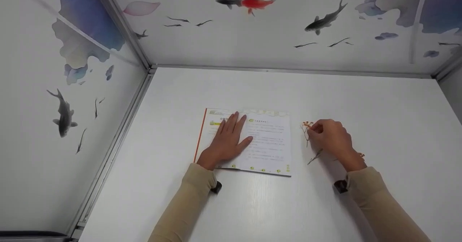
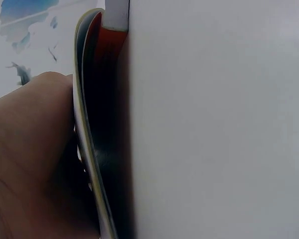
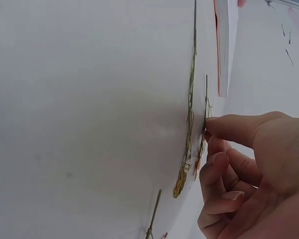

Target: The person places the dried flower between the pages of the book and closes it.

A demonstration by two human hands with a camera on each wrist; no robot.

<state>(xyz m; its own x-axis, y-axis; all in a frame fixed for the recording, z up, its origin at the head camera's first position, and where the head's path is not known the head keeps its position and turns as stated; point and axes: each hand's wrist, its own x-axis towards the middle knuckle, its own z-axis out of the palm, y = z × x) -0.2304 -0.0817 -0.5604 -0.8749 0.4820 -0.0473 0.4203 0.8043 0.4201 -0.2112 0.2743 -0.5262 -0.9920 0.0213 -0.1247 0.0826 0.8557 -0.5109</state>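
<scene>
Left hand: mine (image 1: 228,141), spread flat on the book (image 1: 269,144), thumb out to the side.
Right hand: mine (image 1: 332,137), thumb and index pinching a dried orange sprig (image 1: 307,124); can't tell if it's off the table (image 1: 267,206).
Sprig: at my right fingertips, just right of the book.
Other stems: a longer one (image 3: 190,117) right beside the pinch, another (image 3: 155,210) nearer my right wrist.
Book edge: under my left palm it bows up, dark gap below.
Pinch tip: light, on bare stem; heads look brittle, would likely shed if squeezed.
Neighbour tip: lift clear of the longer stem so nothing snags.
Palm tip: even pressure, or the book may skid.
Print: pages carry a heading, partly under my left fingers, plus text lines; too small to read.
Brand: none I can make out.
</scene>
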